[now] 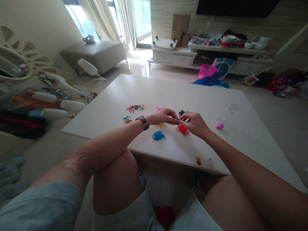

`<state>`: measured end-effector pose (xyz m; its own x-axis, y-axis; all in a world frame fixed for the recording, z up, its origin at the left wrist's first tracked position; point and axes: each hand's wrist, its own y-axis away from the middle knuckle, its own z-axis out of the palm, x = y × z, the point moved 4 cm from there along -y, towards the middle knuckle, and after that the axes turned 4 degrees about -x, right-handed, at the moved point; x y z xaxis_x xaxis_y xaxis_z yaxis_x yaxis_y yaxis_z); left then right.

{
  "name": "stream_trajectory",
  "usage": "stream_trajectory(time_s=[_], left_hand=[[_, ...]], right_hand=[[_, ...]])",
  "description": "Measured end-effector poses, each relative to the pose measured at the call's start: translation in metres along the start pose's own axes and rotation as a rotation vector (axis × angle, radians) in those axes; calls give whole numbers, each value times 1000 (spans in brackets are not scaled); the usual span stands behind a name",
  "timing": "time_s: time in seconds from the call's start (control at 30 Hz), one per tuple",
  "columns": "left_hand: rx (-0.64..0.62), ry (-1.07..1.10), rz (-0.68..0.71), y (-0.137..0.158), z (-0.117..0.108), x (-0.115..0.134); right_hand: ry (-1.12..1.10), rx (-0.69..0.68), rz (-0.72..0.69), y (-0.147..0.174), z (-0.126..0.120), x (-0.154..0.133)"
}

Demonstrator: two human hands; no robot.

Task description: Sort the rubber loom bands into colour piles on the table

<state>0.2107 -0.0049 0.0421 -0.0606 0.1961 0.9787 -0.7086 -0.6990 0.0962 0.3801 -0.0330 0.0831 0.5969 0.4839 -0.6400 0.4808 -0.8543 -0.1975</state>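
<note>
Above the white table [130, 89], my left hand [166, 116] and my right hand [193, 123] meet fingertip to fingertip, both pinched at a tiny blue piece [178, 120] that looks like a rubber band. Below them lies a heap of red rubber bands [183, 129], partly behind my right hand. A blue heap [158, 135] sits nearer the front edge. Pink bands [159, 109] and yellow bands [161, 124] show partly around my left hand, and black bands [181, 113] behind the fingertips. A mixed-colour heap [136, 108] and a smaller mixed pile [127, 120] lie to the left.
On the table's right are a pink egg-shaped object [219, 125] and a clear plastic piece [231, 109]. A small yellow figure [198, 160] and a clear small item [210, 162] lie near the front edge. A white multi-armed lamp [54, 114] stands left; a pink basket [206, 71] is behind.
</note>
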Motion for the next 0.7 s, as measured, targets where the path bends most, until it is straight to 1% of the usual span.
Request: stream_trajectory(time_s=[0.13,0.2,0.27,0.4,0.47,0.57,0.7], left_hand=[[-36,14,4,-1,1,-1],[-27,-27,-13,0,-3,-2],[-8,-152,-58,1,-12,-4],[7,-600,-195,5,-35,-10],[-3,-767,-234,7,-42,-12],[-14,-895,-276,9,-44,-13],[-78,-966,-337,9,-33,-18]], right_hand=[[11,-10,2,0,0,-2],[25,-5,-1,0,0,-2],[50,13,5,-1,-2,0],[98,79,84,-3,-8,18],[112,104,142,-4,-10,31],[163,129,205,-6,-11,47],[219,141,226,-6,-10,58]])
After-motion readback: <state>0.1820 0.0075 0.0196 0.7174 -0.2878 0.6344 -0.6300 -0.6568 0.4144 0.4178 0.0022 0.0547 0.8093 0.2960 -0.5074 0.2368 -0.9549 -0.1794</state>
